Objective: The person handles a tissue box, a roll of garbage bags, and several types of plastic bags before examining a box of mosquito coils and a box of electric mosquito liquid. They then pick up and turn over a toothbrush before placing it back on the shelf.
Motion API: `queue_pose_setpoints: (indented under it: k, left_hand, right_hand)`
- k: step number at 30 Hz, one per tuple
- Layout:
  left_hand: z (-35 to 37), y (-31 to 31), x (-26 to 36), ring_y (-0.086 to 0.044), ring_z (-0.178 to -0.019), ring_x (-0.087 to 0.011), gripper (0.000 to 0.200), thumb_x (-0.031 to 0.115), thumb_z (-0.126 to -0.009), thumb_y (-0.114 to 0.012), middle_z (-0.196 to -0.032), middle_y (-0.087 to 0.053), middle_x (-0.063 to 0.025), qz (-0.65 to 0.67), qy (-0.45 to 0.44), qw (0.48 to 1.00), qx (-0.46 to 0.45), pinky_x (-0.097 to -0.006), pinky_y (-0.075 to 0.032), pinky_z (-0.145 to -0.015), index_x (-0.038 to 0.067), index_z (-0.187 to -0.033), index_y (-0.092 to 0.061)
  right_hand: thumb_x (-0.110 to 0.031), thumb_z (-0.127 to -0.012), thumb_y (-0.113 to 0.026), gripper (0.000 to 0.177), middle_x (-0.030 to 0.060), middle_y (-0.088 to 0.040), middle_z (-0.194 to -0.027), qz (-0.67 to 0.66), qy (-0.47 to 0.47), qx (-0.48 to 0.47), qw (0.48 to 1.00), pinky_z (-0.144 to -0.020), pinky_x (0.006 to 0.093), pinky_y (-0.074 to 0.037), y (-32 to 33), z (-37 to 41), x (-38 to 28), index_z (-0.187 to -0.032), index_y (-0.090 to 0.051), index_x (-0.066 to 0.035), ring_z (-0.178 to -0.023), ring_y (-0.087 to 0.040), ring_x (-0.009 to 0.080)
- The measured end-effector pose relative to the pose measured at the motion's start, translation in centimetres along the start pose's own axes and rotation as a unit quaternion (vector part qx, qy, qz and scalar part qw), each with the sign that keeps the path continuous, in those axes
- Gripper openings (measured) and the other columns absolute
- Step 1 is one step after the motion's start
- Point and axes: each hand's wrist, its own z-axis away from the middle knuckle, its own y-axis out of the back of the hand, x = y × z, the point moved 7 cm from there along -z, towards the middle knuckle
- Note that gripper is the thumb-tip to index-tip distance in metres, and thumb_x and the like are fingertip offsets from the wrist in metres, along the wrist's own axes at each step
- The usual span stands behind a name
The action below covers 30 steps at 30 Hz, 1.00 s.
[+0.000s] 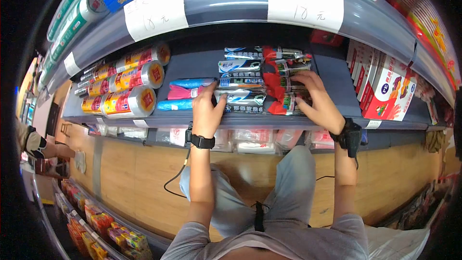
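Note:
On the shelf, my left hand (208, 106) rests with thumb and fingers apart at the left end of several black-and-white packaged garbage bag rolls (242, 83). Just left of it lie blue rolls (179, 105) and a pink roll (182, 92), partly covered by the hand. My right hand (318, 101) is at the opposite end of the row, its fingers spread and bent over the ends of red-and-black packaged rolls (281, 79). Its fingertips touch these packages or lie very close to them. Neither hand visibly lifts anything.
Yellow-and-white wrapped rolls (130, 103) lie on the shelf's left side. Red-and-white boxes (390, 89) stand at the right. An upper shelf edge with price papers (305, 2) overhangs the row. Packaged goods (252, 139) sit below. Another person's leg (57, 150) shows at far left.

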Motion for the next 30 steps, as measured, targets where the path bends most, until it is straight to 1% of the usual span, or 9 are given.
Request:
queue_pose_setpoints:
  k: [3, 8, 10, 14, 15, 18, 21, 27, 30]
  left_hand:
    - [0.0, 0.1, -0.3, -0.056, -0.081, -0.0309, 0.032, 0.011, -0.070, -0.058, -0.090, -0.057, -0.0200, 0.010, 0.027, 1.000, -0.011, -0.0331, -0.043, -0.070, -0.004, -0.098, -0.053]
    - [0.1, 0.3, -0.8, -0.056, -0.079, -0.0295, 0.030, 0.012, -0.071, -0.059, -0.090, -0.057, -0.0186, 0.041, 0.057, 0.997, -0.037, -0.0322, -0.043, -0.069, -0.003, -0.096, -0.053]
    - [0.0, 0.5, -0.9, -0.056, -0.079, -0.0291, 0.029, 0.012, -0.071, -0.059, -0.089, -0.058, -0.0182, 0.048, 0.062, 0.996, -0.050, -0.0318, -0.043, -0.069, -0.002, -0.096, -0.053]
    - [-0.1, 0.6, -0.6, -0.056, -0.078, -0.0283, 0.031, 0.011, -0.070, -0.060, -0.088, -0.058, -0.0170, 0.072, 0.030, 0.996, -0.050, -0.0313, -0.043, -0.068, -0.001, -0.098, -0.052]
    - [-0.1, 0.6, -0.5, -0.056, -0.077, -0.0276, 0.032, 0.011, -0.070, -0.061, -0.088, -0.058, -0.0168, 0.074, 0.018, 0.996, -0.047, -0.0310, -0.043, -0.068, 0.000, -0.099, -0.052]
    - [-0.2, 0.5, -0.7, -0.056, -0.073, -0.0240, 0.033, 0.011, -0.070, -0.061, -0.088, -0.058, -0.0167, 0.092, 0.044, 0.993, -0.064, -0.0303, -0.043, -0.067, -0.001, -0.099, -0.051]
    - [-0.3, 0.9, -0.4, -0.054, -0.066, -0.0183, 0.034, 0.011, -0.070, -0.061, -0.085, -0.058, -0.0154, 0.047, 0.032, 0.997, -0.050, -0.0282, -0.044, -0.062, -0.002, -0.099, -0.051]
    - [-0.1, 0.2, -1.9, -0.051, -0.057, -0.0133, 0.034, 0.011, -0.071, -0.061, -0.076, -0.057, -0.0118, 0.116, 0.096, 0.986, -0.068, -0.0244, -0.042, -0.051, -0.002, -0.100, -0.051]
    - [0.0, 0.1, -1.9, -0.051, -0.060, -0.0142, 0.034, 0.011, -0.070, -0.061, -0.076, -0.057, -0.0111, 0.101, 0.117, 0.983, -0.104, -0.0252, -0.042, -0.055, -0.002, -0.101, -0.051]
  right_hand:
    - [-0.017, -0.075, -0.052, 0.034, 0.0181, -0.044, -0.105, -0.030, 0.038, -0.038, 0.998, -0.088, 0.0354, -0.033, -0.7, -2.8, -1.0, -0.104, -0.045, -0.001, -0.101, -0.042, 0.0326]
    - [-0.022, -0.077, -0.050, 0.029, 0.0161, -0.048, -0.098, -0.032, 0.037, -0.127, 0.991, -0.079, 0.0352, -0.040, -4.1, -5.6, -1.4, -0.098, -0.047, -0.002, -0.092, -0.049, 0.0310]
    - [-0.022, -0.078, -0.050, 0.029, 0.0137, -0.049, -0.096, 0.032, 0.020, -0.193, 0.980, -0.077, 0.0329, -0.039, -5.8, -5.9, -1.4, -0.100, -0.047, -0.003, -0.090, -0.049, 0.0282]
    - [-0.024, -0.080, -0.047, 0.027, 0.0117, -0.050, -0.092, 0.139, -0.002, -0.195, 0.971, -0.071, 0.0359, -0.042, -8.0, -6.3, 0.0, -0.097, -0.048, -0.003, -0.086, -0.051, 0.0286]
    - [-0.024, -0.080, -0.046, 0.026, 0.0149, -0.052, -0.087, 0.145, 0.030, -0.174, 0.974, -0.066, 0.0400, -0.045, -8.1, -6.6, -0.2, -0.089, -0.047, 0.000, -0.079, -0.054, 0.0302]
    - [-0.025, -0.078, -0.049, 0.029, 0.0126, -0.052, -0.090, 0.128, -0.029, -0.237, 0.963, -0.067, 0.0372, -0.043, -8.9, -6.9, 1.2, -0.095, -0.049, -0.002, -0.082, -0.052, 0.0301]
    - [-0.024, -0.076, -0.054, 0.031, 0.0157, -0.052, -0.090, 0.062, 0.049, -0.210, 0.974, -0.065, 0.0354, -0.043, -8.8, -7.3, 1.1, -0.095, -0.050, 0.000, -0.080, -0.053, 0.0280]
    - [-0.020, -0.073, -0.057, 0.031, 0.0172, -0.049, -0.086, -0.042, -0.009, -0.253, 0.967, -0.070, 0.0337, -0.039, -8.7, -7.4, 1.0, -0.096, -0.049, 0.001, -0.082, -0.051, 0.0250]
    - [-0.019, -0.075, -0.055, 0.029, 0.0156, -0.047, -0.089, -0.021, -0.005, -0.224, 0.974, -0.073, 0.0332, -0.039, -8.5, -7.0, 0.5, -0.095, -0.048, -0.001, -0.087, -0.049, 0.0254]
